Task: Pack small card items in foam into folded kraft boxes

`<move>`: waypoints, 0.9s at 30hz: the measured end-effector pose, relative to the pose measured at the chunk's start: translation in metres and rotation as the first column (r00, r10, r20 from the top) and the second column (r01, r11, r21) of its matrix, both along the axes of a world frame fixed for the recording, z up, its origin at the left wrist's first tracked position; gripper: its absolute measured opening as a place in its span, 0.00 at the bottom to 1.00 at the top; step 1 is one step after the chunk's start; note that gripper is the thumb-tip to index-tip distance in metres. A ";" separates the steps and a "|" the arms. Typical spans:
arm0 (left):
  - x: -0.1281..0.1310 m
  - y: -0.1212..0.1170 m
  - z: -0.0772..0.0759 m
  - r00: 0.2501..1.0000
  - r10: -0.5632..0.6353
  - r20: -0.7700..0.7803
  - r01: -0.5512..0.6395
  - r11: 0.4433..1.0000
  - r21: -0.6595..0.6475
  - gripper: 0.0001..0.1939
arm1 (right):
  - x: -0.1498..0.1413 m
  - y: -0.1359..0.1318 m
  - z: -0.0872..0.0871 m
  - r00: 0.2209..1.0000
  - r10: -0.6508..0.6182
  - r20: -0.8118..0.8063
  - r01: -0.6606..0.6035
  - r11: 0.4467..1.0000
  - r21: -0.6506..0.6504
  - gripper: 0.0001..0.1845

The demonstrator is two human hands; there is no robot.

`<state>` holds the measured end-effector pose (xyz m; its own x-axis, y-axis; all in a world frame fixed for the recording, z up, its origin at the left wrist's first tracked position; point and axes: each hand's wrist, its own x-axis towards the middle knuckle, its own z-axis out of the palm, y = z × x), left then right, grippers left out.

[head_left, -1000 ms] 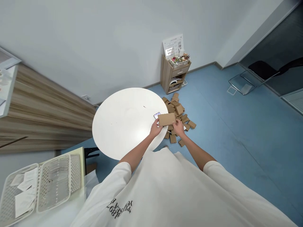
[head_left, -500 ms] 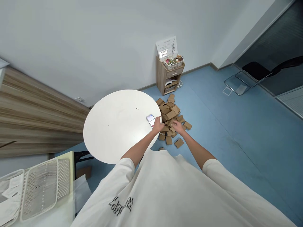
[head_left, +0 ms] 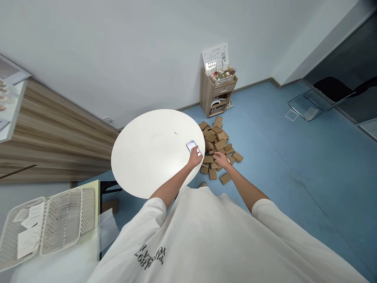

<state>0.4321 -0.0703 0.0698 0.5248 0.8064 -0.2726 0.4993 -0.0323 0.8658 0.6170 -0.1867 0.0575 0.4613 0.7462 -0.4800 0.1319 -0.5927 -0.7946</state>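
Observation:
A smartphone [head_left: 191, 144] with a lit screen lies near the right edge of the round white table [head_left: 141, 149]. Over its lower part is my left hand [head_left: 194, 158], a finger stretched onto the screen and nothing visibly held. My right hand [head_left: 221, 159] hovers past the table's edge, above a heap of flat brown cardboard boxes [head_left: 220, 145] on the floor. Its fingers are loosely bent and apart, with no object seen in them.
Against the wall stands a small wooden cabinet [head_left: 206, 94] bearing a wire basket. A black chair [head_left: 332, 88] is at the right. Lower left, white plastic baskets [head_left: 63, 220] sit on a side table. A wood-grain cabinet [head_left: 59, 129] borders the left.
My view has shifted, so the room appears further right. My left hand has moved from beside the phone onto its screen. My right hand stays over the cardboard heap.

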 end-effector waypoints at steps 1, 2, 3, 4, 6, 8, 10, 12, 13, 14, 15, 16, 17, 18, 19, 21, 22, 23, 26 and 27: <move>-0.004 0.000 0.000 1.000 0.007 -0.012 -0.007 1.000 0.001 0.38 | -0.003 0.002 0.001 1.000 0.007 0.002 -0.007 1.000 0.006 0.29; -0.009 -0.001 0.000 1.000 0.016 -0.024 -0.016 1.000 0.001 0.38 | -0.005 0.003 0.002 1.000 0.016 0.005 -0.016 1.000 0.013 0.29; -0.015 -0.002 -0.001 0.999 0.027 -0.031 -0.027 1.000 0.000 0.38 | -0.009 0.006 0.003 1.000 0.027 0.009 -0.027 0.999 0.019 0.28; -0.021 -0.003 -0.001 0.999 0.041 -0.032 -0.041 0.999 -0.002 0.38 | -0.012 0.009 0.002 0.999 0.040 0.013 -0.040 0.999 0.023 0.28; -0.036 -0.006 -0.003 0.996 0.083 -0.028 -0.084 0.996 -0.011 0.39 | -0.020 0.015 0.001 0.997 0.073 0.019 -0.074 0.997 0.033 0.27; -0.053 -0.009 -0.005 0.990 0.136 -0.028 -0.137 0.990 -0.030 0.39 | -0.030 0.022 -0.001 0.993 0.114 0.017 -0.115 0.992 0.044 0.26; -0.073 -0.013 -0.005 0.982 0.183 -0.038 -0.185 0.981 -0.054 0.39 | -0.043 0.028 -0.003 0.988 0.157 0.005 -0.157 0.986 0.057 0.26; -0.094 -0.016 -0.003 0.974 0.221 -0.044 -0.223 0.973 -0.066 0.39 | -0.057 0.034 -0.004 0.981 0.196 -0.003 -0.195 0.979 0.059 0.26; -0.105 -0.017 -0.002 0.970 0.239 -0.044 -0.241 0.968 -0.068 0.39 | -0.065 0.038 -0.004 0.977 0.213 -0.001 -0.212 0.976 0.057 0.26; -0.116 -0.018 0.000 0.966 0.255 -0.042 -0.258 0.964 -0.071 0.39 | -0.073 0.041 -0.004 0.973 0.231 0.002 -0.230 0.971 0.056 0.26; -0.127 -0.019 0.001 0.962 0.272 -0.036 -0.274 0.959 -0.073 0.39 | -0.082 0.044 -0.004 0.968 0.250 0.007 -0.250 0.967 0.056 0.26; -0.138 -0.020 0.003 0.957 0.288 -0.030 -0.289 0.954 -0.077 0.38 | -0.091 0.047 -0.003 0.963 0.268 0.014 -0.268 0.962 0.057 0.25; -0.149 -0.021 0.004 0.952 0.304 -0.025 -0.305 0.949 -0.081 0.38 | -0.101 0.051 -0.001 0.958 0.286 0.020 -0.287 0.956 0.059 0.25; -0.161 -0.021 0.005 0.947 0.322 -0.021 -0.322 0.943 -0.085 0.38 | -0.112 0.054 0.000 0.952 0.305 0.024 -0.305 0.950 0.061 0.25; -0.173 -0.022 0.006 0.941 0.338 -0.017 -0.338 0.937 -0.089 0.38 | -0.124 0.058 0.003 0.947 0.321 0.026 -0.322 0.944 0.064 0.25; -0.201 -0.024 0.007 0.930 0.367 -0.010 -0.366 0.926 -0.093 0.38 | -0.152 0.065 0.008 0.937 0.348 0.029 -0.349 0.934 0.074 0.25; -0.216 -0.026 0.008 0.926 0.377 -0.006 -0.376 0.922 -0.094 0.38 | -0.168 0.068 0.010 0.932 0.361 0.025 -0.362 0.929 0.080 0.25; -0.233 -0.027 0.008 0.922 0.387 -0.001 -0.386 0.918 -0.092 0.37 | -0.185 0.071 0.013 0.927 0.373 0.020 -0.374 0.923 0.087 0.24; -0.288 -0.033 0.008 0.905 0.426 0.014 -0.424 0.902 -0.086 0.36 | -0.244 0.076 0.019 0.910 0.414 0.000 -0.412 0.905 0.108 0.24; -0.307 -0.036 0.008 0.896 0.444 0.015 -0.441 0.894 -0.085 0.36 | -0.265 0.076 0.020 0.902 0.433 -0.006 -0.429 0.896 0.112 0.23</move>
<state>0.1247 -0.1063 0.0780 0.1288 0.9343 -0.3323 0.4171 0.2530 0.8729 0.3515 -0.1106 0.0779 0.0698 0.9157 -0.3957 0.3308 -0.3955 -0.8568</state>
